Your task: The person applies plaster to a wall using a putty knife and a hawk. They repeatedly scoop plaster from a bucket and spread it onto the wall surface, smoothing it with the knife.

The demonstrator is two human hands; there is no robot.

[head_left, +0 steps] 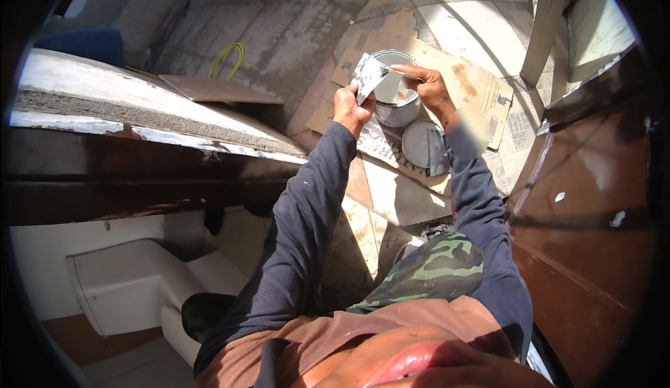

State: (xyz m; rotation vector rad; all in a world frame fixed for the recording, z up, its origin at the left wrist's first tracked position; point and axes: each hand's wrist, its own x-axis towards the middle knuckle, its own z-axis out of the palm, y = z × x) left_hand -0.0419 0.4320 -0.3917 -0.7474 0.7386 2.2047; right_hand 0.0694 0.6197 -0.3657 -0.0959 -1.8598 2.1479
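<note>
My left hand [352, 111] grips a flat, putty-smeared metal blade [368, 74], raised over the left rim of an open metal can [396, 114] of pale grey paste. My right hand [431, 89] is closed on a thin tool that reaches toward that blade above the can; its exact shape is hard to make out. A round grey lid [417, 147] lies just in front of the can on a stained cardboard sheet [474, 95].
A rough ledge [139, 116] with dark trim runs along the left, a brown door [586, 199] along the right. A wooden post [541, 35] stands back right. A white fixture [118, 283] sits lower left. A board [216, 91] and yellow hose [234, 49] lie beyond the ledge.
</note>
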